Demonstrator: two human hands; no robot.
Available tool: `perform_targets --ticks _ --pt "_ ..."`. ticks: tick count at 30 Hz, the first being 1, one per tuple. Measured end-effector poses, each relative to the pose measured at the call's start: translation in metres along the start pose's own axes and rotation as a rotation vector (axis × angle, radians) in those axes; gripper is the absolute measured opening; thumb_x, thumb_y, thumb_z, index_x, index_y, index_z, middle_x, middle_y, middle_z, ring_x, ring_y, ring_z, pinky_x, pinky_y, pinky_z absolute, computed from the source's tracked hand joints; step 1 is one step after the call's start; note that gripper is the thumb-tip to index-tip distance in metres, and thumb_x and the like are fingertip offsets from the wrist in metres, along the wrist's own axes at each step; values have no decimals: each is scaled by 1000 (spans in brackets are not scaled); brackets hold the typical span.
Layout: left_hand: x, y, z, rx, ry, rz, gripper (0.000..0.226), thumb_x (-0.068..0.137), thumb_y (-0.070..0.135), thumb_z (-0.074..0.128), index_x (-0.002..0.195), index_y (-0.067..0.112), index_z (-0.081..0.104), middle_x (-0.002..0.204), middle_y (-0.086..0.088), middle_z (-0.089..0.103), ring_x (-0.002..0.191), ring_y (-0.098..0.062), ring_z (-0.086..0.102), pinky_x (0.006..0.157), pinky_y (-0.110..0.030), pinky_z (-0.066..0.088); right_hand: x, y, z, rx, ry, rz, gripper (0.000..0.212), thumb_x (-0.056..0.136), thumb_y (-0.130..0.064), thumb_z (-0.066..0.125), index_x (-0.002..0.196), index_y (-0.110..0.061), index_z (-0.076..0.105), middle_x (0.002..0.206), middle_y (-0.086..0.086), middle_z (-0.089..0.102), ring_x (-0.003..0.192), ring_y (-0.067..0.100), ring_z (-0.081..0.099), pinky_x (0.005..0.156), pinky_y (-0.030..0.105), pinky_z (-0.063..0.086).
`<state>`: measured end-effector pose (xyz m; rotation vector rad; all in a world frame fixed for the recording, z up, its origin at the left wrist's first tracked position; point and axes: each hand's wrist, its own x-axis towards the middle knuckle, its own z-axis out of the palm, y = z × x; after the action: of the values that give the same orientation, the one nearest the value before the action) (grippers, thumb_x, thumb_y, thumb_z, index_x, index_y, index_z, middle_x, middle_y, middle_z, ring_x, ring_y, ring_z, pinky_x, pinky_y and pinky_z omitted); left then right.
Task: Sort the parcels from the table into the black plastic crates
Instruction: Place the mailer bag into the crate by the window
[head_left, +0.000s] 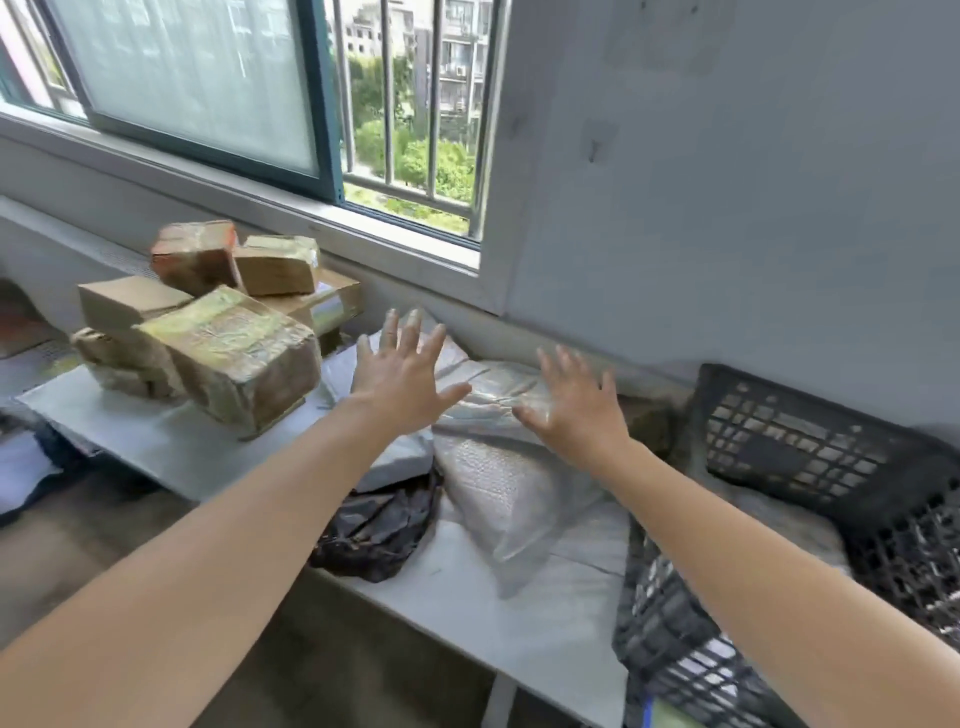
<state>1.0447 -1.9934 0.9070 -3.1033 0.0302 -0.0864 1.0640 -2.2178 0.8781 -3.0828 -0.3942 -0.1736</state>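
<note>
Fingers splayed wide and holding nothing, the left hand (402, 374) and right hand (571, 413) hover over a silver padded parcel (506, 483) on the white table (457, 587); whether they touch it cannot be told. The parcel lies between and just below both palms, its long axis running from the table's front edge toward the window wall. The right hand is nearer the black crates (800, 447), and a grasp from both sides looks likely.

Right of the bag (498, 478), the crate (670, 639) is cut off below; left, the box (234, 358) print is blurred.
</note>
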Motion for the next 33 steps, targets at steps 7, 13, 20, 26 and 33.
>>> perform_targets --ticks 7,13,20,26,33 --pt "-17 -80 38 -38 -86 -3 87 92 75 27 158 27 -5 166 -6 -8 151 -31 -11 118 -56 11 0 -89 30 -14 -119 -28 84 95 -66 36 158 -23 1 166 4 0 152 24 -2 119 52 3" --pt "-8 -111 83 -52 -186 -26 87 93 74 26 157 26 -6 165 -7 -11 151 -31 -13 117 -55 13 23 -119 68 58 -167 -23 84 94 -65 42 158 -25 3 166 5 3 152 24 1 121 53 7" --pt "23 -136 128 -107 -327 -77 90 91 76 29 157 28 -7 166 -8 -10 151 -29 -14 119 -56 13 74 -139 128 152 -305 11 90 93 -67 42 159 -24 -1 166 7 -1 152 24 -4 121 51 8" --pt "67 -141 155 -174 -441 -89 90 92 73 33 157 25 -7 165 -8 -10 151 -31 -13 119 -56 13 135 -137 161 262 -320 78 89 92 -65 47 158 -21 6 165 8 8 152 25 5 121 43 14" --pt "123 -132 186 -221 -466 -59 88 93 72 33 158 23 -1 165 -10 -8 151 -31 -13 118 -58 10 203 -124 183 189 -321 118 81 95 -60 45 157 -17 14 162 11 14 150 25 11 119 47 15"
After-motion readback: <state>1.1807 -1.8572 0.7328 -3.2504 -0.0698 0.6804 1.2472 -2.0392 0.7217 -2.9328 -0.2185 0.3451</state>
